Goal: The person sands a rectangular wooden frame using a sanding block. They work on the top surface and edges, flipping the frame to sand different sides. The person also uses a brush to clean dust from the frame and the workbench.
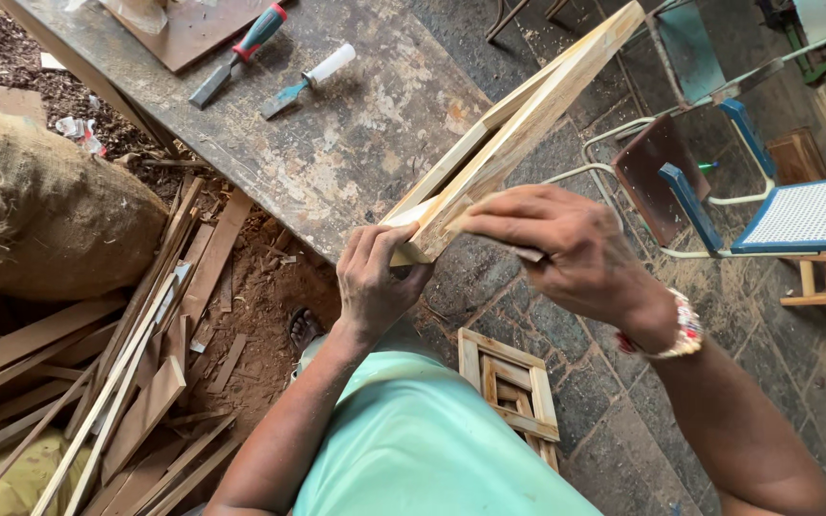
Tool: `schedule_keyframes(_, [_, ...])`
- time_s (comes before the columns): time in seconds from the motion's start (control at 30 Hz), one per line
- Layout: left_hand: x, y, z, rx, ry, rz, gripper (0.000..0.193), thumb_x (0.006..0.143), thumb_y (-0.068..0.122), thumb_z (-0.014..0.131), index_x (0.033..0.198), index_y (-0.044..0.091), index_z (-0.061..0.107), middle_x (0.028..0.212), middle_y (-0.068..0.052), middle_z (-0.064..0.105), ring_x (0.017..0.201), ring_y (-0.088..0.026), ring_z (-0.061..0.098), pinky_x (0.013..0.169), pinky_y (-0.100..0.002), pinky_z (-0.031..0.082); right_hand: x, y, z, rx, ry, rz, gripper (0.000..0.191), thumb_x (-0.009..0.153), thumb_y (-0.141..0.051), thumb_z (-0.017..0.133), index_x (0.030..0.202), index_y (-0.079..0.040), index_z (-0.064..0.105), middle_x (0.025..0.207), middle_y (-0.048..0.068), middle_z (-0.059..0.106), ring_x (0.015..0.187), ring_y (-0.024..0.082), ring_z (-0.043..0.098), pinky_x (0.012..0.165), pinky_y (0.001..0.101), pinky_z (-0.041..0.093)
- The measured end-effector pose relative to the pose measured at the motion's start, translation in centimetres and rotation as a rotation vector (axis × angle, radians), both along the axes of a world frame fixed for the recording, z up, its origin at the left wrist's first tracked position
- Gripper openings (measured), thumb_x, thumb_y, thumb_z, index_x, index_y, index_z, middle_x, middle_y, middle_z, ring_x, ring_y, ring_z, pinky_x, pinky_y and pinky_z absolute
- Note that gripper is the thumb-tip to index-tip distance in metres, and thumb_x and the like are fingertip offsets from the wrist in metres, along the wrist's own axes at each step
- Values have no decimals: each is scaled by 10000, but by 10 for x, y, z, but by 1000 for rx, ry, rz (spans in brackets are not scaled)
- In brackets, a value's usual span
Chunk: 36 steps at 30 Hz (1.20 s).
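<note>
**Sanding the corner of a wooden frame: hold and stroke**

1. Position. The wooden frame [518, 119] is held in the air, tilted, with its far end rising over the edge of the desk [356, 143] and its near corner in front of the person's chest.

2. Left hand [373, 287]. It is closed around the near corner from below, fingers curled over the edge. Judged best practice: keep this grip firm and close to the worked area so the frame does not pivot.

3. Right hand [566, 250]. The fingers are flattened and pressed on the frame's near end, over a thin sheet, seemingly sandpaper [528, 254]; only its edge shows. Keep the pressure even and stroke along the grain, or the joint corner may round off.

4. Surroundings. 2 chisels [241, 53] lie on the desk, well apart from the hands. A second small frame [510, 392] stands on the stone floor, and timber offcuts [136, 382] lie heaped at left.
</note>
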<state>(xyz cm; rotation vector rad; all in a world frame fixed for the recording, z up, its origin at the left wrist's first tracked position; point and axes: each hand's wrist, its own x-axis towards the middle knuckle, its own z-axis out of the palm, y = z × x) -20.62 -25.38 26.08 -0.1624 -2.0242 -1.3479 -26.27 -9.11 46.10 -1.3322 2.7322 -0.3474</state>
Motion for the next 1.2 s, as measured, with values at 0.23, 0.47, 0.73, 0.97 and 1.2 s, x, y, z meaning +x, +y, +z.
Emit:
schedule_keyframes(0.23, [5, 4, 2, -18, -9, -13, 472, 738, 120, 891, 1135, 60, 643, 984, -95, 661, 905, -276, 653, 802, -397, 545, -2, 13, -25, 129, 170, 152, 329, 884, -93, 697, 1180, -227, 747, 1216, 13, 750, 1181, 207, 657, 1101, 427, 430])
schedule_keyframes(0.47, [7, 6, 9, -23, -2, -19, 477, 735, 111, 878, 1145, 57, 639, 1005, -101, 667, 922, -289, 664, 818, -400, 551, -7, 23, -25, 140, 138, 176, 402, 862, -33, 708, 1200, -249, 737, 1255, -33, 730, 1209, 167, 629, 1188, 445, 324])
schedule_keyframes(0.73, [6, 7, 7, -31, -6, -15, 479, 726, 94, 863, 1147, 47, 639, 998, -108, 668, 910, -280, 660, 803, -393, 550, -9, 26, -29, 114, 155, 171, 449, 850, -4, 722, 1222, -255, 732, 1256, -39, 726, 1197, 156, 630, 1206, 465, 288])
schedule_keyframes(0.97, [5, 6, 6, -51, -6, -45, 497, 711, 104, 889, 1135, 41, 637, 987, -103, 663, 902, -268, 656, 797, -389, 548, -15, 35, -33, 78, 163, 105, 365, 878, -75, 708, 1199, -249, 732, 1188, -7, 768, 1165, 171, 655, 1208, 464, 286])
schedule_keyframes(1.2, [6, 5, 7, -68, -5, -63, 503, 727, 122, 908, 1143, 51, 635, 1003, -100, 675, 909, -262, 664, 811, -389, 552, -11, 33, -28, 69, 259, 96, 267, 944, -101, 623, 1140, -226, 754, 1150, 4, 763, 1076, 183, 709, 1118, 477, 406])
